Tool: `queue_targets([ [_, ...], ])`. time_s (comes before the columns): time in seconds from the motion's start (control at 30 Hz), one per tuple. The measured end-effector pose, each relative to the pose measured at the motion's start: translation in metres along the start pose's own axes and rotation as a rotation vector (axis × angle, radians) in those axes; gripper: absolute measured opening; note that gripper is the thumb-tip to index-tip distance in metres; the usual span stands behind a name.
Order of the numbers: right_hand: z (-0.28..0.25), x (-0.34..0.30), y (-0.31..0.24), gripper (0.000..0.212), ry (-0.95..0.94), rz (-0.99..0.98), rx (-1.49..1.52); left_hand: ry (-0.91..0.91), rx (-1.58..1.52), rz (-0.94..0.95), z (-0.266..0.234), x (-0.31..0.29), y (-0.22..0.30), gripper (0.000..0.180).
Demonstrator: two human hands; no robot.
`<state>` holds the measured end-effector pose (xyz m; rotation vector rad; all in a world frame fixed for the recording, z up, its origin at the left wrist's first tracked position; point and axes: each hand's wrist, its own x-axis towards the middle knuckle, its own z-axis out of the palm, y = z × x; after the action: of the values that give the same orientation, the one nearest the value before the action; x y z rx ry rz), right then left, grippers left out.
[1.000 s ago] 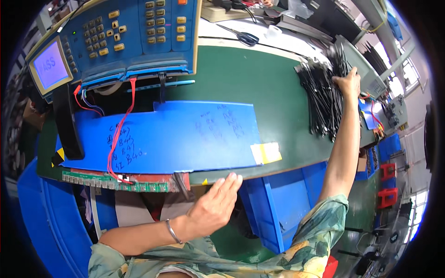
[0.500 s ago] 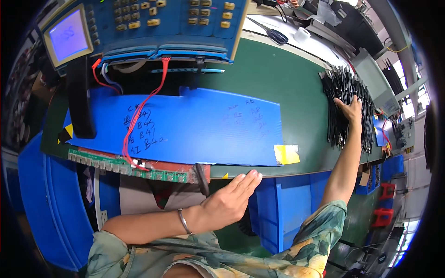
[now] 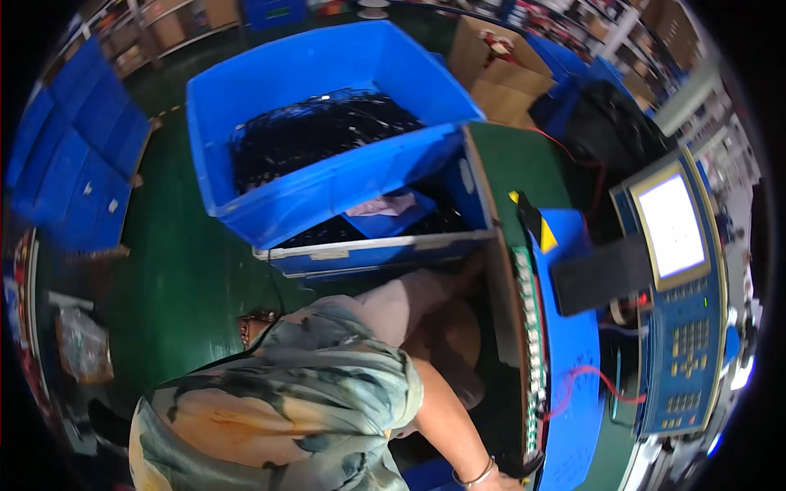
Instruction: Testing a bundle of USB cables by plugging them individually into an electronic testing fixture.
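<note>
My left hand (image 3: pixel 501 484) shows only in part at the lower edge, with a metal bracelet (image 3: pixel 481 473) on its wrist. It is nearest to the lower end of a green circuit-board strip (image 3: pixel 530 344) along the bench edge; its fingers are cut off by the frame. My right hand is out of view. Beside the strip lies a blue sheet (image 3: pixel 565 352) with red wires (image 3: pixel 594 372) running across it to a blue test device (image 3: pixel 692 335) with a lit screen (image 3: pixel 670 225). A large blue bin (image 3: pixel 344 200) holds a heap of black cables (image 3: pixel 327 127).
Under the large bin stands another blue container (image 3: pixel 340 260) with a small blue tray and pale cloth in it. Stacked blue crates (image 3: pixel 78 176) stand at the left, near a plastic bag (image 3: pixel 82 344) on the floor. A cardboard box (image 3: pixel 503 90) is behind the bench.
The view has swung left from the bench to the floor and bins. My right hand, earlier on a bundle of black cables, has left the picture. My left hand is now mostly cut off.
</note>
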<state>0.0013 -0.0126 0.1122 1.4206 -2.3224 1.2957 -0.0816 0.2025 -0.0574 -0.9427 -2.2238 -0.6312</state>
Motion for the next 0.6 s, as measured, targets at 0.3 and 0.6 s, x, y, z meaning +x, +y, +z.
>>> queue_targets([
  [0.3, -0.061, -0.157, 0.067, 0.018, -0.158, 0.018, 0.297, -1.194, -0.418, -0.045, -0.257, -0.116, -0.014, 0.028],
  [0.6, 0.022, -0.179, 0.113, 0.004, -0.640, 0.082, 0.300, -0.214, -0.111, -1.137, -0.521, -0.318, -0.031, 0.023],
])
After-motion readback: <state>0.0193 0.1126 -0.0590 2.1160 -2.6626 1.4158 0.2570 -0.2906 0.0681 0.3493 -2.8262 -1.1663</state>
